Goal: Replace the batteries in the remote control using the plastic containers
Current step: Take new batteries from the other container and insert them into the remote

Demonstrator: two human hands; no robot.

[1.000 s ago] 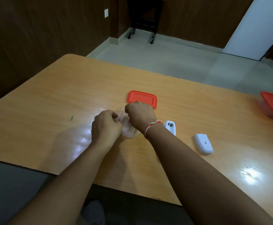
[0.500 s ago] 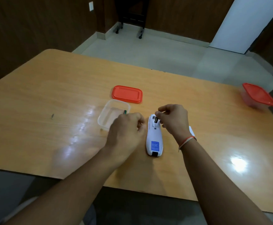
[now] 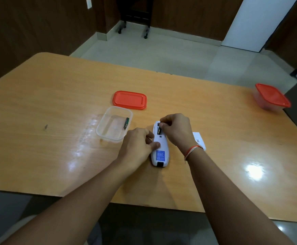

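While pinned back-up near the middle of the counter (image 3: 55, 103), showed as a white remote control (image 3: 160, 149) with its battery bay (image 3: 159, 129) uncovered. Ran lengthwise almost straight away from the person, bay end far, blue-labelled end near, leaning only slightly left at the far tip.

Held down by the left hand (image 3: 137, 147), fingers curled closed against the left edge and thumb pressed on the back. Worked at the bay by the right hand (image 3: 176, 131), fingers pinched shut on what seemed to be a battery (image 3: 159, 129), though too small and shadowed to say whether seated or half out.

Judged the step in hand as seating or lifting that cell. Best done by keeping the left hand's pressure steady, tipping the cell against the spring end first, then pressing it flat along the body's long axis, polarity checked against the bay's marks.

Beside the left hand, saw an open clear container (image 3: 115, 107) with a second battery (image 3: 126, 123) lying along its right wall. Beyond that, its red lid (image 3: 129, 100), flat. Behind the right wrist, the white battery cover (image 3: 199, 138), partly hidden. Far right, well apart, a closed red-lidded container (image 3: 271, 96).
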